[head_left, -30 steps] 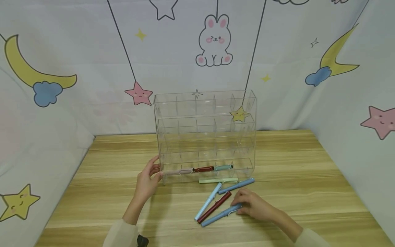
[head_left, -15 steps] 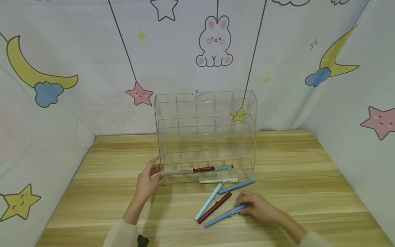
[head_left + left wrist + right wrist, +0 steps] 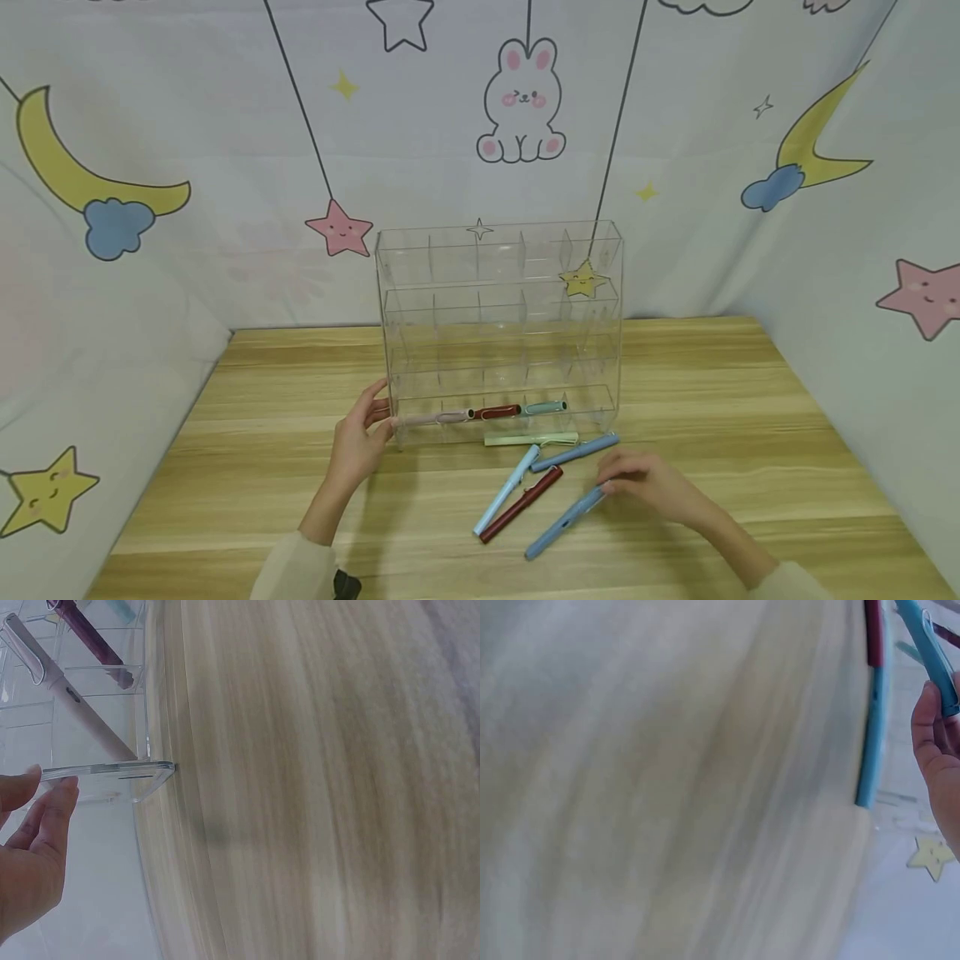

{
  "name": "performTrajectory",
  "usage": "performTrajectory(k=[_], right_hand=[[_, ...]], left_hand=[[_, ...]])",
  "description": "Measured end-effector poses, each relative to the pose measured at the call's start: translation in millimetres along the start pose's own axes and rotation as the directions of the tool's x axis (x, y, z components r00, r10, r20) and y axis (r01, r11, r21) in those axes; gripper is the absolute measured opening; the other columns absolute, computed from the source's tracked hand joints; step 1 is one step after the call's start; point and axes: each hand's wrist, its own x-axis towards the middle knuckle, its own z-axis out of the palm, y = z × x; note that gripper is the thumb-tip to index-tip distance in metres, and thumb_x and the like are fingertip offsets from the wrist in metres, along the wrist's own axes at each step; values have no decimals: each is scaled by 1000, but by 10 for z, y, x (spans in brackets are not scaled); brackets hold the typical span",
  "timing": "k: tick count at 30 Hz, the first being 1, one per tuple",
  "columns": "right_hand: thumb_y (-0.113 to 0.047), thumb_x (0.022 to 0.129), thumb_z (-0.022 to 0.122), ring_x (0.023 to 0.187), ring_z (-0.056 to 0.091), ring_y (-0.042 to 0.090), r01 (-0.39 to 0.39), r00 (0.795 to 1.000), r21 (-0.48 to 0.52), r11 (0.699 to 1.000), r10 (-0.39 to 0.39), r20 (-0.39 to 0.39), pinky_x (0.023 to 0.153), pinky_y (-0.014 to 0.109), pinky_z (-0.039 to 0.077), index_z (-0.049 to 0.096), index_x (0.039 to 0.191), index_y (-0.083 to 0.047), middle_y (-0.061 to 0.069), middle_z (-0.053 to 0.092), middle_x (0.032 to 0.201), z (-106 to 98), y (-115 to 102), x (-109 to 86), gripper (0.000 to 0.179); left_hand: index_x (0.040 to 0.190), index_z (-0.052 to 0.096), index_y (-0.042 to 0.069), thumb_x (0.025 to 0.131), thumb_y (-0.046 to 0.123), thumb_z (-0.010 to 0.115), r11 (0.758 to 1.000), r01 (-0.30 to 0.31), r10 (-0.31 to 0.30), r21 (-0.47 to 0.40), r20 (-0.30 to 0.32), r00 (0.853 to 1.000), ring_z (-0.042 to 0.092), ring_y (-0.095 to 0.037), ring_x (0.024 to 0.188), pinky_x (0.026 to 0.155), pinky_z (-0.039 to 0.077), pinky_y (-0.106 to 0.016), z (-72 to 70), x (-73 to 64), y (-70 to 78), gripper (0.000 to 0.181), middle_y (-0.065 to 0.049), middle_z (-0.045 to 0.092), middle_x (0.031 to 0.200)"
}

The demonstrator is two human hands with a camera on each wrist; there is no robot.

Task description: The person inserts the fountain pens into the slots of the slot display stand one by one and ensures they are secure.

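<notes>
My left hand pinches the left side wall of a clear acrylic rack between thumb and fingers; the left wrist view shows the thumb on one face of the panel. A blue pen is held by its cap end in my right hand, its other end slanting down toward the front left. In the rack's lowest tier lie a pale pinkish pen, a dark red pen and a teal pen, each sideways.
On the wooden table, a light green pen lies along the rack's front. Nearby are another blue pen, a light blue pen and a dark red one. A printed curtain stands behind.
My right hand has moved right and slightly up with the blue pen, which has turned steeper and come away from the dark red pen. The left hand stays on the rack.
</notes>
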Motion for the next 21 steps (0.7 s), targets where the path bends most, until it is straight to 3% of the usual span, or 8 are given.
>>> performTrajectory(k=[4, 9, 15, 18, 21], right_hand=[[2, 87, 56, 83, 58, 15, -14, 999, 37, 999, 15, -33, 67, 29, 54, 66, 98, 2, 14, 59, 96, -163, -135, -1, 14], [9, 85, 55, 73, 55, 15, 3, 985, -46, 999, -11, -173, 62, 25, 51, 66, 94, 1, 7, 57, 91, -418, -347, 34, 16], [10, 84, 58, 70, 54, 10, -70, 918, -243, 968, -33, -396, 56, 18, 48, 67, 91, 2, 0, 59, 92, -651, -559, 94, 14], [5, 86, 59, 69, 55, 8, -150, 884, -289, 945, -2, -467, 54, 18, 46, 67, 92, 1, -2, 60, 91, -698, -605, 132, 11], [0, 87, 59, 70, 55, 7, -210, 865, -296, 932, 36, -501, 54, 17, 47, 68, 94, 1, 2, 60, 90, -688, -605, 181, 11]], left_hand=[[135, 39, 2, 82, -9, 61, 1000, -10, 10, 9, -5, 1000, 58, -38, 101, 73, 55, -33, 3, -2, -7, 58, -27, 57, 111], [135, 39, 2, 82, -9, 61, 1000, -16, 17, 17, -5, 1000, 57, -38, 101, 73, 55, -34, -1, -7, -8, 58, -27, 57, 111], [135, 38, 1, 82, -9, 61, 1000, -26, 26, 12, 0, 1000, 57, -39, 101, 74, 55, -34, -2, -4, -12, 59, -27, 57, 111], [135, 38, 1, 82, -10, 61, 1000, -29, 29, 10, 2, 1000, 57, -39, 101, 74, 55, -34, 1, -4, -19, 59, -27, 57, 111], [135, 38, 1, 82, -9, 61, 1000, -26, 26, 10, 6, 1000, 57, -38, 101, 74, 55, -34, 3, -7, -22, 59, -27, 57, 111]])
